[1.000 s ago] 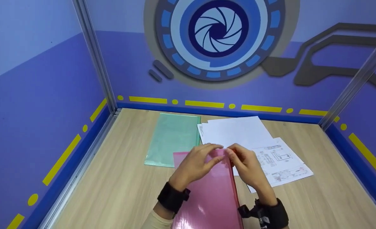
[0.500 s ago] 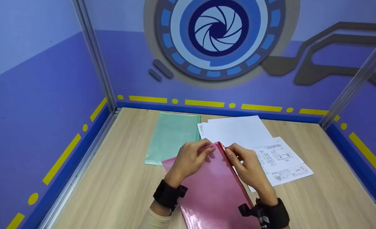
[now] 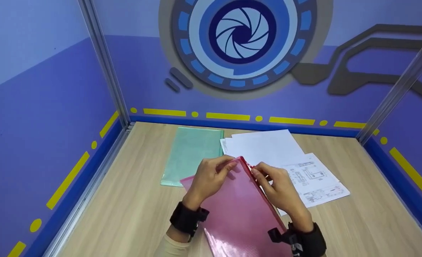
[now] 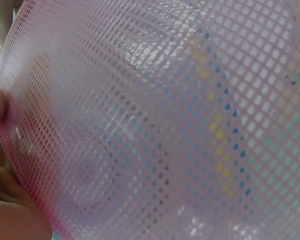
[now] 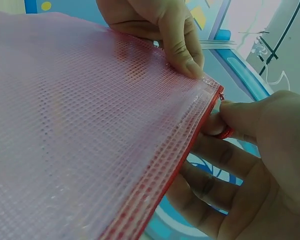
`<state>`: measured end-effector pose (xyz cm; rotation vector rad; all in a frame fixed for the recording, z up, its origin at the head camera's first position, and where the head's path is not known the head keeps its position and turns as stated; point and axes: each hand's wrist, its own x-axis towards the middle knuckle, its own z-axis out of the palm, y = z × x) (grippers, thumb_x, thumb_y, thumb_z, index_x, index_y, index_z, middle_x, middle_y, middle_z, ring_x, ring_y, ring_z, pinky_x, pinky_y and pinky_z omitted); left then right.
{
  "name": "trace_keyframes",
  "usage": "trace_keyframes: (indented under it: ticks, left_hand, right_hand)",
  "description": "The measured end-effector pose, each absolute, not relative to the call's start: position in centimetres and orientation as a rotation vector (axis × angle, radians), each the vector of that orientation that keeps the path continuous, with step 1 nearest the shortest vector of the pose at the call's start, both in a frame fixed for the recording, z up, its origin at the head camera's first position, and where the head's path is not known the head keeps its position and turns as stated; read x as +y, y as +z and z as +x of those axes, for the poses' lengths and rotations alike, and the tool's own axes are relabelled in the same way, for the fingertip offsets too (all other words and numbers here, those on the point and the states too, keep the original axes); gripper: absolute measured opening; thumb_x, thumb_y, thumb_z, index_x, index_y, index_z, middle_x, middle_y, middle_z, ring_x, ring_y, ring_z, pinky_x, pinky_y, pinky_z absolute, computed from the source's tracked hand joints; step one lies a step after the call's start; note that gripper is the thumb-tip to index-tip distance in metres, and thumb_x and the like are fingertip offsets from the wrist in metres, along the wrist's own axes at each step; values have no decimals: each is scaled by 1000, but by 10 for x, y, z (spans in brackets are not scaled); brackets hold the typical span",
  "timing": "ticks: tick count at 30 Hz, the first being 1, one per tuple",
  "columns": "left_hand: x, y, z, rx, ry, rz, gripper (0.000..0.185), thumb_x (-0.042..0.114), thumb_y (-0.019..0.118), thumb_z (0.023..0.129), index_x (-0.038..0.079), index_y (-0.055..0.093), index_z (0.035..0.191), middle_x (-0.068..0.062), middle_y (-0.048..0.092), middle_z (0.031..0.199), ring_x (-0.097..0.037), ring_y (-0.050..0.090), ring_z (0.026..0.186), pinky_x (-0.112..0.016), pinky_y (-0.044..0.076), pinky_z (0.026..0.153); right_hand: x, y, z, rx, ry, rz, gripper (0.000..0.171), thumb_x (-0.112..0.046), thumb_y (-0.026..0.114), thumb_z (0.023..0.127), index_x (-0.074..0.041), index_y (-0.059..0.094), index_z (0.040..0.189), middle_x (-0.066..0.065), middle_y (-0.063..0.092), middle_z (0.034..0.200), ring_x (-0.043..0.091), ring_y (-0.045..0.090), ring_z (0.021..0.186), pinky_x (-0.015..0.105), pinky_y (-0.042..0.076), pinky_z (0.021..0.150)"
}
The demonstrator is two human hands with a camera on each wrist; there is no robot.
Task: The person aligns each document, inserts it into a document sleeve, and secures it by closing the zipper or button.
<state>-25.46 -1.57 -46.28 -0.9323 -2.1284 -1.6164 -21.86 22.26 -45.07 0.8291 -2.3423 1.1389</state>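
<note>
Both hands, left hand (image 3: 211, 176) and right hand (image 3: 277, 191), at pink pouch (image 3: 239, 210) zipper edge.

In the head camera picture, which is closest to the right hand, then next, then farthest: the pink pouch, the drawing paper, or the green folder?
1. Pink pouch: the right hand pinches its zip edge.
2. Drawing paper: just right of the hand.
3. Green folder: far left, beyond the left hand.

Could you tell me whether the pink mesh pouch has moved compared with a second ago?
Yes. The pink mesh pouch has swung so its near end points more to the right, and its far corner now rises over the white sheets.
</note>
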Motion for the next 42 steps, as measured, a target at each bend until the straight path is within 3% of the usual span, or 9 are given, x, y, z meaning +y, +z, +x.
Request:
trace_keyframes:
  ticks: [6, 19, 26, 33, 37, 40, 42]
  left_hand:
    - [-27, -461, -260, -1957, -1716, -751, 14, 20, 68, 105, 14, 79, 111, 5, 80, 90, -13, 76, 71, -38, 62, 64]
    - [-25, -461, -258, -1950, -1789, -730, 17, 22, 63, 108, 16, 74, 119, 6, 79, 96, -13, 78, 80, -38, 63, 71]
    - [-16, -459, -253, -2016, -1874, -870, 21, 23, 54, 112, 14, 59, 130, -1, 78, 103, -17, 78, 86, -38, 63, 75]
    - [-17, -455, -250, -2150, -1702, -893, 49, 28, 68, 106, 18, 49, 149, 0, 73, 111, -13, 72, 93, -33, 60, 79]
    - [-19, -452, -248, -2249, -1421, -929, 45, 30, 75, 101, 13, 63, 141, -1, 70, 117, -13, 67, 107, -33, 56, 93]
    - [-20, -453, -247, -2289, -1281, -936, 29, 27, 75, 101, 12, 74, 126, 0, 69, 114, -12, 66, 108, -33, 56, 95]
    - [-20, -454, -247, -2292, -1266, -926, 20, 24, 74, 101, 14, 77, 118, 1, 68, 109, -11, 67, 102, -32, 57, 90]
  right_hand:
    - [230, -449, -218, -2348, 1120, 804, 15, -11, 65, 106, -19, 70, 95, -12, 65, 79, 6, 62, 71, 28, 56, 66]
    - [227, -448, -214, -2314, 1097, 671, 10, -7, 65, 105, -13, 72, 101, -7, 69, 83, 9, 65, 70, 23, 55, 64]
    - [222, -445, -214, -2202, 911, 512, 8, -5, 66, 104, -6, 69, 96, -4, 60, 75, 8, 54, 64, 20, 44, 59]
    - [221, -447, -216, -2177, 680, 565, 4, -4, 72, 99, -6, 71, 96, 1, 62, 80, 15, 52, 71, 33, 42, 63]
    - [221, -447, -217, -2216, 651, 637, 2, -7, 73, 99, -7, 73, 97, 1, 65, 84, 17, 53, 78, 35, 41, 68]
    - [221, -448, -217, -2228, 666, 668, 2, -5, 74, 97, -6, 75, 98, 1, 67, 86, 16, 52, 80, 34, 41, 70]
    - [221, -449, -217, -2233, 679, 677, 3, -4, 75, 97, -6, 76, 99, 1, 67, 87, 15, 51, 81, 33, 41, 70]
